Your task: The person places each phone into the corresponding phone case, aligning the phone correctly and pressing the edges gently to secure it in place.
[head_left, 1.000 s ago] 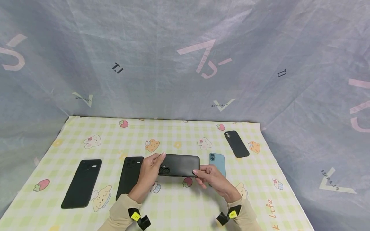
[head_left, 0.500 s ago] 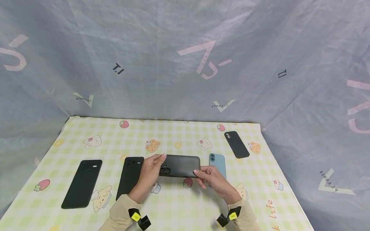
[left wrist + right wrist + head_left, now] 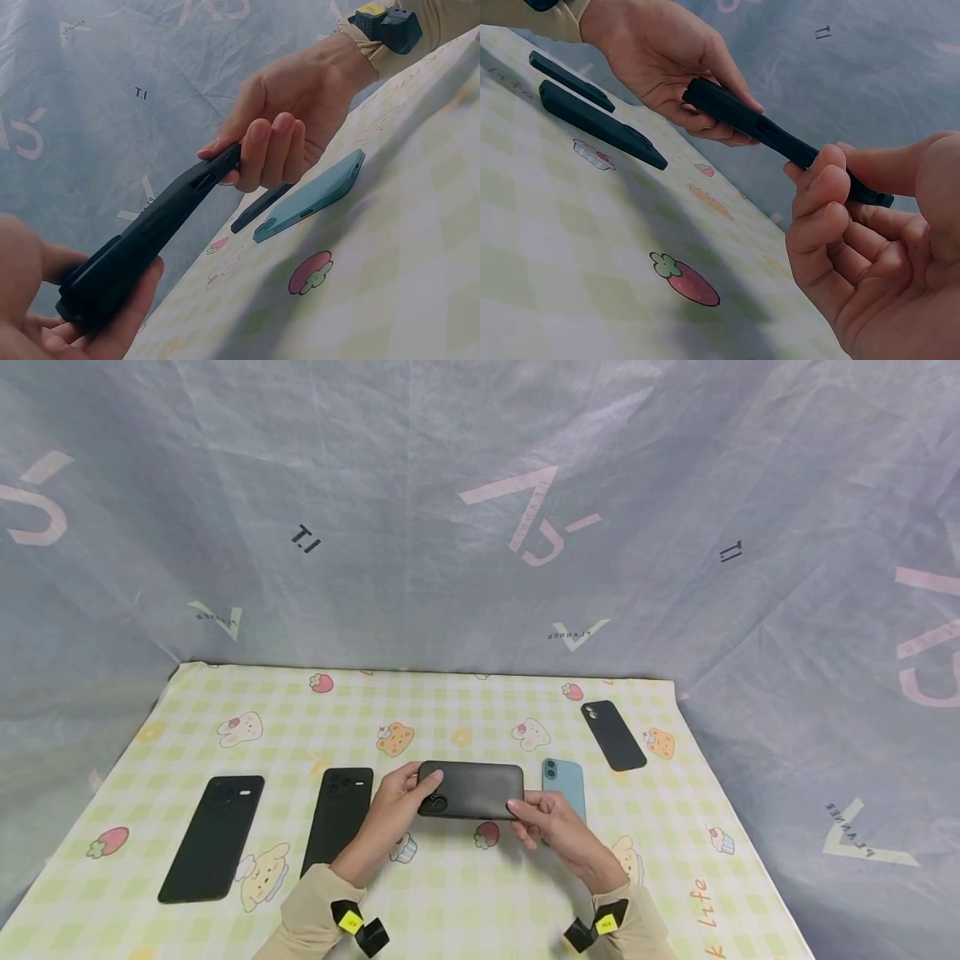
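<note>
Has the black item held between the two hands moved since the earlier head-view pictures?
Yes, slightly: the black item has shifted toward the person's right, judged against the printed strawberry just below it in the head view.

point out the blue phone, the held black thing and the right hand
blue phone (image 3: 566, 786), head view, middle of its visible back
held black thing (image 3: 477, 791), head view, middle of its broad face
right hand (image 3: 559, 829), head view, middle of the hand
</note>
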`<state>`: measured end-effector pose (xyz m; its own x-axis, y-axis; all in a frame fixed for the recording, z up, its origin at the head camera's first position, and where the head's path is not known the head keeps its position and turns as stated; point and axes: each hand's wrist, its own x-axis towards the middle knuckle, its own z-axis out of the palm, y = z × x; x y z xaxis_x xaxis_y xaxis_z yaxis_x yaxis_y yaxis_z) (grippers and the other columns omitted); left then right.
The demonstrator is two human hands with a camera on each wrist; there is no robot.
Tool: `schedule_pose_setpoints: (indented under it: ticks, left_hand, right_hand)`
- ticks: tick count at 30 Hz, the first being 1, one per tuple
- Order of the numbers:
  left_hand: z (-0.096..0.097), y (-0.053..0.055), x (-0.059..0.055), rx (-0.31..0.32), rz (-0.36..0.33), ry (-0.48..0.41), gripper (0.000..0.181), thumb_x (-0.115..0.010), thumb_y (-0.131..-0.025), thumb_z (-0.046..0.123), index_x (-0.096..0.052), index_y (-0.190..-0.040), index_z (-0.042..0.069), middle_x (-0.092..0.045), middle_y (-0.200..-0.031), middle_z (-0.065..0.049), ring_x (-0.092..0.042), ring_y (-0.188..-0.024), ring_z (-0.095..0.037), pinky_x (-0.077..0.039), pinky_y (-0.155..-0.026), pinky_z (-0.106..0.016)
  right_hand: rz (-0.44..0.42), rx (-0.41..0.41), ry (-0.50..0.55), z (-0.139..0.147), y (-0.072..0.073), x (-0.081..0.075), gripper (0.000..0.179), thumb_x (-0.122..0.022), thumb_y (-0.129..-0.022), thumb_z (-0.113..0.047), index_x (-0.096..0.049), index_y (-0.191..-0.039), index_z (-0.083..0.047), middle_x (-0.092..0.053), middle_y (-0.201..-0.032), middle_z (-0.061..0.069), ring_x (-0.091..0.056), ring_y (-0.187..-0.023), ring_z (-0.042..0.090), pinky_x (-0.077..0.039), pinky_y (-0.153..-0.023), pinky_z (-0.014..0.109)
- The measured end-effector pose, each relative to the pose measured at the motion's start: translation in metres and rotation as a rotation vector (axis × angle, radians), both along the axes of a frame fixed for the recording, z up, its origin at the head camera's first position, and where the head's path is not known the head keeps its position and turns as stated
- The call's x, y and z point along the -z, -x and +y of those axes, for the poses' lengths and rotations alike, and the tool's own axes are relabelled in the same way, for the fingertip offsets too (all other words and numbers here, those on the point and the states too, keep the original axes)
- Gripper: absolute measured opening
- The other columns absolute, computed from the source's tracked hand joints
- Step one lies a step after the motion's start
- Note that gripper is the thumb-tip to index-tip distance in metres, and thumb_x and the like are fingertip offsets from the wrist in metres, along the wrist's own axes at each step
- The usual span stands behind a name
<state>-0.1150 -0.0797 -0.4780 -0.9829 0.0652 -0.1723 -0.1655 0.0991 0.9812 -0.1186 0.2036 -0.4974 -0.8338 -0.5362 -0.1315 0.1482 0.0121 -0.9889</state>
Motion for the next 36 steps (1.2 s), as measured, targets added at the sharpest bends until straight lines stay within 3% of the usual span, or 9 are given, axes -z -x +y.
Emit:
schedule_pose_setpoints:
  ticks: [6, 10, 12, 18, 28, 36]
  left_hand:
    - [-0.002, -0.003, 0.001, 0.02, -0.022, -0.07, 0.046, -0.066, -0.109, 0.026, -0.059, -0.146, -0.001, -0.08, -0.112, -0.014, -0.079, -0.093, -0.023, -0.057, -0.09, -0.033]
    - [-0.006, -0.007, 0.001, 0.076, -0.051, -0.132, 0.052, -0.063, -0.111, 0.028, -0.053, -0.15, -0.004, -0.077, -0.115, -0.019, -0.079, -0.093, -0.035, -0.063, -0.089, -0.039]
    - [-0.008, -0.01, 0.001, 0.105, -0.061, -0.136, 0.059, -0.062, -0.112, 0.031, -0.047, -0.154, -0.007, -0.077, -0.11, -0.023, -0.079, -0.089, -0.038, -0.064, -0.083, -0.039]
    - [-0.009, -0.014, 0.003, 0.164, -0.053, -0.137, 0.062, -0.057, -0.114, 0.038, -0.048, -0.151, -0.01, -0.077, -0.108, -0.028, -0.076, -0.07, -0.024, -0.062, -0.067, -0.03]
    - [-0.007, -0.016, 0.004, 0.174, 0.018, -0.254, 0.044, -0.052, -0.116, 0.022, -0.054, -0.136, -0.017, -0.073, -0.108, -0.038, -0.077, -0.078, -0.014, -0.064, -0.078, -0.028]
    - [-0.009, -0.015, 0.003, 0.179, 0.025, -0.281, 0.042, -0.052, -0.116, 0.017, -0.052, -0.136, -0.019, -0.073, -0.102, -0.033, -0.077, -0.08, -0.013, -0.063, -0.08, -0.028]
  right_hand:
    - [0.004, 0.014, -0.003, 0.0, 0.0, -0.001, 0.031, -0.055, -0.114, -0.023, -0.065, -0.1, 0.002, -0.062, -0.073, -0.004, -0.055, -0.057, 0.008, -0.045, -0.066, 0.024]
    - [0.012, 0.022, -0.008, 0.0, -0.001, -0.001, 0.029, -0.054, -0.115, -0.023, -0.064, -0.096, -0.003, -0.061, -0.072, -0.004, -0.054, -0.058, 0.009, -0.044, -0.068, 0.024]
    - [0.015, 0.031, -0.011, 0.0, -0.001, -0.002, 0.03, -0.054, -0.115, -0.023, -0.064, -0.093, -0.005, -0.06, -0.071, -0.004, -0.054, -0.058, 0.01, -0.044, -0.068, 0.024]
    - [0.031, 0.051, -0.007, -0.001, -0.001, -0.003, 0.032, -0.054, -0.115, -0.023, -0.061, -0.09, -0.006, -0.059, -0.07, -0.003, -0.051, -0.058, 0.015, -0.044, -0.068, 0.025]
    - [0.041, 0.047, 0.0, -0.001, 0.0, -0.002, 0.03, -0.055, -0.114, -0.021, -0.064, -0.093, -0.001, -0.061, -0.071, -0.002, -0.053, -0.058, 0.013, -0.045, -0.067, 0.024]
    - [0.043, 0.025, -0.064, 0.002, 0.001, -0.003, 0.037, -0.058, -0.113, -0.023, -0.063, -0.094, 0.008, -0.065, -0.073, -0.001, -0.058, -0.059, 0.012, -0.049, -0.068, 0.026]
